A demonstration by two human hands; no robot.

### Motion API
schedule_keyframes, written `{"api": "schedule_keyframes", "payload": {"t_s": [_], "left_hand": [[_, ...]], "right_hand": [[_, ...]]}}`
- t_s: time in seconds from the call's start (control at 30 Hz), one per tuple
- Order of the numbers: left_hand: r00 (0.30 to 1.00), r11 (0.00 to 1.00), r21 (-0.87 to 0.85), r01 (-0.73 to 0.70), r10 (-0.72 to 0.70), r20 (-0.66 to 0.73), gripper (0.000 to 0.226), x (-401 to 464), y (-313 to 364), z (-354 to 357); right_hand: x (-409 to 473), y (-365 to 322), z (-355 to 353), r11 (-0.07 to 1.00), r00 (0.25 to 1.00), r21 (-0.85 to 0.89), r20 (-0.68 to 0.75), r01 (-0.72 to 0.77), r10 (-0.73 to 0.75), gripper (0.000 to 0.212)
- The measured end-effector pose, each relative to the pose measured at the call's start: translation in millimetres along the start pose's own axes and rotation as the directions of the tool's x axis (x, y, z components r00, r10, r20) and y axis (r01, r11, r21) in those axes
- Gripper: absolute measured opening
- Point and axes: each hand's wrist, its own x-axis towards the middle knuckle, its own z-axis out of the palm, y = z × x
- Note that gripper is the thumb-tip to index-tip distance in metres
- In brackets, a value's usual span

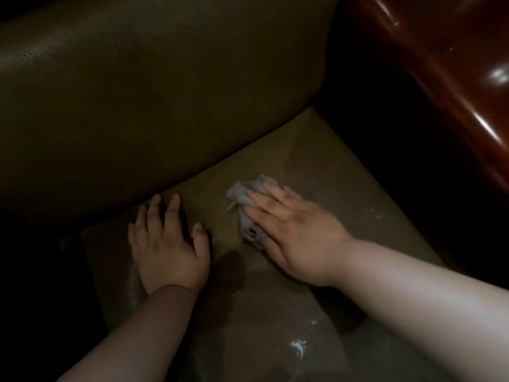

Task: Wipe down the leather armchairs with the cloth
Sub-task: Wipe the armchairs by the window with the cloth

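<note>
Pressure through the flat of the right hand [292,230] is what the step in hand calls for, in my judgement: the fingers [264,201] lie straight and slightly spread on top of the cloth [243,198], pushing it down onto the seat cushion [316,166] and not pinching it. To wipe well, keep the palm low so the whole wad meets the leather, work in overlapping strokes from the seam under the backrest [137,92] out towards the front edge of the seat, and refold the cloth when a face looks dirty. White flecks [298,347] lie on the cushion nearer its front edge, so that stretch appears still to need a pass.

Beside it, the left hand [168,244] rests open on the seat near the back seam, fingers spread and holding nothing, thumb out towards the cloth; it seems to brace the body.

The cloth is a crumpled grey wad near the middle of the seat, closer to the back seam than to the front edge, partly hidden under the right hand. Its long axis runs roughly from the back seam towards the front edge, across the fingers. A glossy reddish-brown armrest [454,78] borders the seat's right side.
</note>
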Motion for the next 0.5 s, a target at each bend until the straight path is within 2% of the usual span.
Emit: {"api": "schedule_keyframes", "payload": {"t_s": [0.07, 0.1, 0.17, 0.2, 0.23, 0.27, 0.33, 0.4, 0.43, 0.47, 0.5], "left_hand": [[1.0, 1.0, -0.004, -0.002, 0.002, 0.02, 0.07, -1.5, -0.2, -1.1], [1.0, 1.0, -0.002, -0.002, 0.002, 0.026, 0.07, -2.2, -0.2, -0.2], [1.0, 1.0, 0.0, 0.0, 0.0, 0.027, 0.07, -3.0, -0.7, 0.6], [1.0, 1.0, 0.0, 0.002, -0.002, 0.03, 0.071, -2.7, -1.2, 0.3], [0.999, 1.0, 0.004, 0.002, -0.002, 0.037, 0.071, -2.2, -2.7, -0.8], [0.999, 1.0, 0.014, -0.005, 0.005, 0.049, 0.072, -2.0, -3.4, -2.7], [0.996, 0.999, 0.032, -0.024, 0.022, 0.083, 0.073, -1.2, -2.8, -8.4], [0.991, 0.999, 0.042, -0.031, 0.026, 0.129, 0.073, -2.8, -0.7, -15.2], [0.989, 0.999, 0.037, -0.035, 0.029, 0.148, 0.073, -4.2, -0.1, -18.0], [0.986, 0.999, 0.025, -0.043, 0.038, 0.16, 0.073, -5.5, 0.7, -21.5], [0.984, 0.998, 0.008, -0.056, 0.054, 0.172, 0.072, -6.4, 2.5, -26.1]], "right_hand": [[-16.4, 34.4, -7.0, 0.995, 0.997, -0.067, 0.001, -0.08, 0.08, 0.067], [-19.5, 56.7, -12.0, 0.977, 0.979, -0.073, -0.03, -0.203, 0.201, 0.068], [-19.1, 92.0, -23.6, 0.861, 0.86, 0.014, -0.045, -0.508, 0.508, 0.068], [-17.6, 93.6, -25.8, 0.789, 0.789, 0.062, -0.025, -0.612, 0.614, 0.068], [-18.6, 82.5, -22.8, 0.76, 0.76, 0.065, -0.033, -0.647, 0.649, 0.07], [-25.2, 63.5, -13.7, 0.785, 0.781, 0.044, -0.079, -0.618, 0.619, 0.073], [-50.3, 12.0, 7.7, 0.924, 0.916, -0.011, -0.135, -0.382, 0.377, 0.072], [-83.9, -14.4, 17.2, 0.985, 0.987, -0.063, -0.043, -0.159, 0.157, 0.067], [-94.2, -10.3, 15.0, 0.988, 0.991, -0.077, -0.011, -0.137, 0.137, 0.066], [-100.2, 1.6, 13.6, 0.978, 0.982, -0.092, -0.029, -0.188, 0.186, 0.066], [-104.4, 16.6, 12.6, 0.948, 0.952, -0.095, -0.081, -0.303, 0.296, 0.068]]}}
